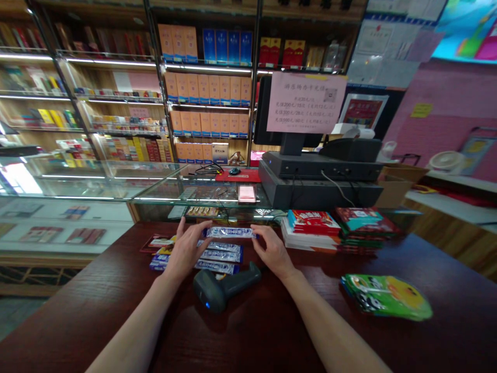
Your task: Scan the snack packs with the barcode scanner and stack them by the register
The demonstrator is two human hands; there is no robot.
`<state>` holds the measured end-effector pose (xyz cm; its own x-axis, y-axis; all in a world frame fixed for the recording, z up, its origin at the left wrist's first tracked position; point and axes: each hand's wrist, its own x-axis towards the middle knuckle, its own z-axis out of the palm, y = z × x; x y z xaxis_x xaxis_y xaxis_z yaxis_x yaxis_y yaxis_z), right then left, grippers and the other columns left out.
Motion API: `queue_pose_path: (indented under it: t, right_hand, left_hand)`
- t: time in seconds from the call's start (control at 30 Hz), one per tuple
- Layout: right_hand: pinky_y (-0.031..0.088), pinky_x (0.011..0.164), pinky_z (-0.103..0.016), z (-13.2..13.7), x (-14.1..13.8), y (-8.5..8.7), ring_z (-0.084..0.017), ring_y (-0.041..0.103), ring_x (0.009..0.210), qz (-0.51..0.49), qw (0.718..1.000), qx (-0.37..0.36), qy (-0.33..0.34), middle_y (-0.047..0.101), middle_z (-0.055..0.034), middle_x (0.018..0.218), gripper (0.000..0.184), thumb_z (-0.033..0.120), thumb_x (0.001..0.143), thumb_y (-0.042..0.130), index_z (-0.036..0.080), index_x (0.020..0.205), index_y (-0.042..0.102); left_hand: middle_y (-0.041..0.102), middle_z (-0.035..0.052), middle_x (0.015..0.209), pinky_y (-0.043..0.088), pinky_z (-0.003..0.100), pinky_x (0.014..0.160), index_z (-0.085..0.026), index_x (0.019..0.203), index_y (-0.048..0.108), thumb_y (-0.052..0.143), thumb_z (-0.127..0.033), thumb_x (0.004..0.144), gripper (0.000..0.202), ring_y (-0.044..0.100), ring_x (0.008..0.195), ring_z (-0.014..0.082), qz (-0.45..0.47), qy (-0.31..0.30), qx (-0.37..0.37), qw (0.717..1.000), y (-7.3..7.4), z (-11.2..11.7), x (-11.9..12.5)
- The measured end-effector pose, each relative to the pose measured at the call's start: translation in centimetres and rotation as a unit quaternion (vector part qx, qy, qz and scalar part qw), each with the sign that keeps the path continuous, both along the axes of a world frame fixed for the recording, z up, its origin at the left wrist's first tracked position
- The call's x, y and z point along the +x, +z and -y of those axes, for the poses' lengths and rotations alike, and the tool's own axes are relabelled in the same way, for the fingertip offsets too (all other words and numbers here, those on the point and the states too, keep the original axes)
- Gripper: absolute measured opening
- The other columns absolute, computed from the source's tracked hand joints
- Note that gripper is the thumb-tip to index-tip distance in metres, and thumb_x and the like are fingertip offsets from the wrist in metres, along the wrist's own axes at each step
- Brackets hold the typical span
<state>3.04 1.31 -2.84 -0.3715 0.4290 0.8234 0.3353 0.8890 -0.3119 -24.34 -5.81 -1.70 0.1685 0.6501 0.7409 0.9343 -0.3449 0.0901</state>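
Observation:
Both my hands hold one long blue-and-white snack packet (230, 232) by its ends, just above the dark wooden counter (116, 300). My left hand (186, 251) pinches the left end, my right hand (272, 249) the right end. Under the left hand lies a small pile of similar blue packets (219, 256). A dark grey handheld barcode scanner (223, 287) lies on the counter between my forearms, its blue light on.
A stack of red and teal snack packs (330, 228) sits right of my hands, a green bag (386, 295) nearer on the right. Behind are a glass display case (116, 181), a cash register with monitor (310, 176) and shelves of boxed goods.

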Motion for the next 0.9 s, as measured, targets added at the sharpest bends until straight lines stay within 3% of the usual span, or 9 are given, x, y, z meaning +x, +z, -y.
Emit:
queue_pose_path:
  t: [0.23, 0.43, 0.53, 0.7, 0.8, 0.9]
  right_hand:
    - [0.056, 0.094, -0.039, 0.0, 0.0, -0.4, -0.022, 0.069, 0.104, -0.026, 0.999, -0.047, -0.005, 0.073, -0.0095, 0.109, 0.017, 0.025, 0.101, 0.049, 0.023, 0.108, 0.064]
    - [0.056, 0.085, -0.034, -0.3, -0.3, -0.6, -0.022, 0.072, 0.093, -0.063, 0.991, -0.117, -0.017, 0.075, -0.0073, 0.100, 0.018, 0.032, 0.098, 0.053, 0.022, 0.102, 0.067]
    - [0.056, 0.076, -0.032, -0.5, -0.6, -0.8, -0.021, 0.072, 0.080, -0.097, 0.978, -0.183, -0.026, 0.075, -0.0049, 0.091, 0.020, 0.037, 0.094, 0.058, 0.022, 0.101, 0.069]
    - [0.055, 0.068, -0.029, -0.5, -1.3, -0.8, -0.020, 0.072, 0.071, -0.161, 0.943, -0.292, 0.003, 0.073, -0.0026, 0.079, 0.025, 0.042, 0.088, 0.065, 0.021, 0.100, 0.070]
    - [0.055, 0.064, -0.029, -0.4, -1.7, -0.6, -0.019, 0.072, 0.068, -0.183, 0.923, -0.338, 0.028, 0.073, -0.0029, 0.078, 0.027, 0.043, 0.084, 0.068, 0.020, 0.098, 0.071]
    - [0.054, 0.059, -0.027, -0.2, -1.9, -0.3, -0.019, 0.071, 0.065, -0.203, 0.906, -0.369, 0.047, 0.073, -0.0030, 0.076, 0.029, 0.044, 0.081, 0.070, 0.019, 0.095, 0.071]
  left_hand:
    - [0.076, 0.0003, 0.101, 0.023, 0.051, 0.123, -0.023, 0.110, 0.059, 0.044, -0.030, 0.101, 0.019, 0.072, 0.091, 0.0157, 0.023, -0.018, -0.002, 1.000, 0.1, 0.0, 0.1]
    - [0.075, 0.0019, 0.101, 0.031, 0.051, 0.120, -0.022, 0.120, 0.057, 0.046, -0.033, 0.101, 0.025, 0.070, 0.083, 0.0157, 0.042, -0.010, -0.010, 0.999, -0.2, -0.2, 0.2]
    - [0.074, 0.0040, 0.105, 0.040, 0.047, 0.115, -0.022, 0.126, 0.055, 0.047, -0.034, 0.100, 0.030, 0.070, 0.093, 0.0187, 0.063, -0.008, -0.016, 0.998, -0.3, -0.4, 0.2]
    - [0.060, 0.0091, 0.131, 0.049, 0.039, 0.107, -0.024, 0.136, 0.051, 0.045, -0.035, 0.101, 0.037, 0.059, 0.123, 0.0222, 0.078, -0.037, -0.036, 0.996, -0.4, -0.4, 0.4]
    - [0.056, 0.0099, 0.137, 0.047, 0.041, 0.109, -0.025, 0.139, 0.050, 0.048, -0.035, 0.100, 0.040, 0.056, 0.127, 0.0232, 0.045, -0.037, -0.031, 0.998, -0.4, -0.4, 0.3]
    - [0.062, 0.0092, 0.130, 0.047, 0.043, 0.107, -0.026, 0.137, 0.055, 0.051, -0.036, 0.099, 0.039, 0.059, 0.120, 0.0250, 0.004, -0.011, -0.020, 1.000, -0.2, -0.4, 0.2]
